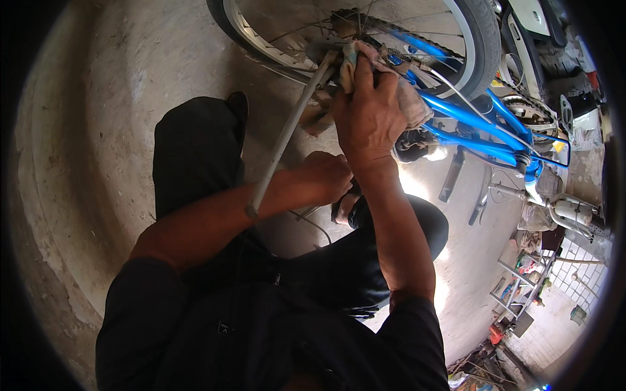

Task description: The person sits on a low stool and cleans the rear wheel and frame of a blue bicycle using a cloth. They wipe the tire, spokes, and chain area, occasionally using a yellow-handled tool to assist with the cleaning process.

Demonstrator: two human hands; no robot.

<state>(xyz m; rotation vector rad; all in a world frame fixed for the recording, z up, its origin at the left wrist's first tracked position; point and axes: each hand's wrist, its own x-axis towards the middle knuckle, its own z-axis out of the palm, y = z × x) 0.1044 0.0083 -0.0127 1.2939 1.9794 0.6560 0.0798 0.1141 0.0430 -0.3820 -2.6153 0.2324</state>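
Observation:
My right hand (369, 110) presses a grubby, multicoloured cloth rag (413, 100) against the hub area of a bicycle wheel (481, 49). From beside that hub, a grey metal kickstand (293, 122) slants down across the view and passes over my left forearm. Below my right wrist is my left hand (325, 178), its fingers curled in. Part of it is hidden there, and whether it holds anything does not show. The blue bicycle frame (469, 115) runs off to the right, with a spring (397, 54) and a pale cable near the rag.
Over the concrete floor (112, 122), a dark flat bar (452, 173) and a brake lever (479, 210) show beyond my knee. A silver fork (570, 210) stands at the right. Farther down lie a metal ladder-like frame (525, 286) and assorted clutter. A white-and-black vehicle part (530, 19) borders the wheel.

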